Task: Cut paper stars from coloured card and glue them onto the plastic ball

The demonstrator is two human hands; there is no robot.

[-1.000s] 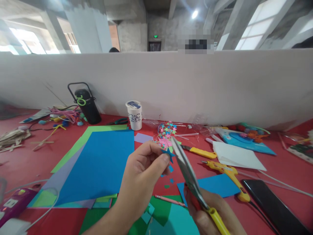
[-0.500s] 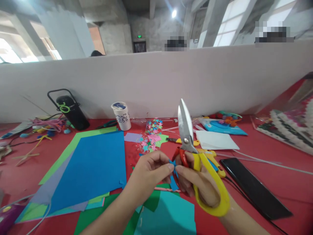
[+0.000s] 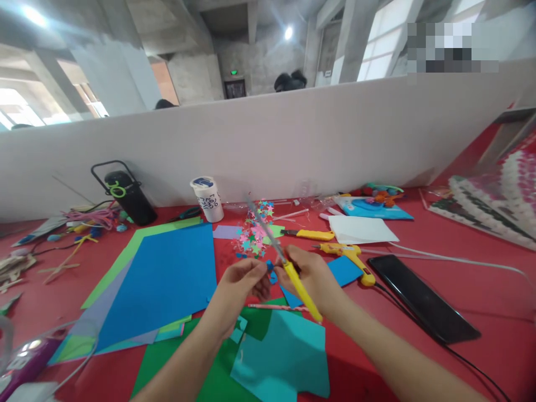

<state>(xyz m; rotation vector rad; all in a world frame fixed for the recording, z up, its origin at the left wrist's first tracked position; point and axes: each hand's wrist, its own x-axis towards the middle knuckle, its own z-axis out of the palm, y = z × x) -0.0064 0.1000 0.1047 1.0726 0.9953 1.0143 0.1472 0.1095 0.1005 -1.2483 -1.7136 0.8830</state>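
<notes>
My left hand (image 3: 245, 285) pinches a small piece of blue paper (image 3: 269, 266) between thumb and fingertips. In my right hand (image 3: 314, 273) are scissors with a yellow handle (image 3: 302, 292), seen edge-on, blades pointing up and to the left. The right fingertips are close to the blue piece; I cannot tell whether they touch it. Just below is another small blue scrap (image 3: 273, 277), and a blue paper sheet (image 3: 345, 271) lies partly behind the right hand. Under the hands lie a pink striped stick (image 3: 268, 306) and cut teal paper (image 3: 285, 349) on green paper.
Left lies a stack topped by a blue sheet (image 3: 163, 285). Star confetti (image 3: 255, 237), a white cup (image 3: 207, 201) and a black bottle (image 3: 134, 198) stand farther back. Rightward are a yellow cutter (image 3: 314, 235), glue gun (image 3: 355, 257), white paper (image 3: 362, 229) and black phone (image 3: 422, 296).
Both hands have shifted left and a little up in view. The scissors have turned from flat-on and upright to edge-on, leaning left. The pinched blue piece has turned too.
</notes>
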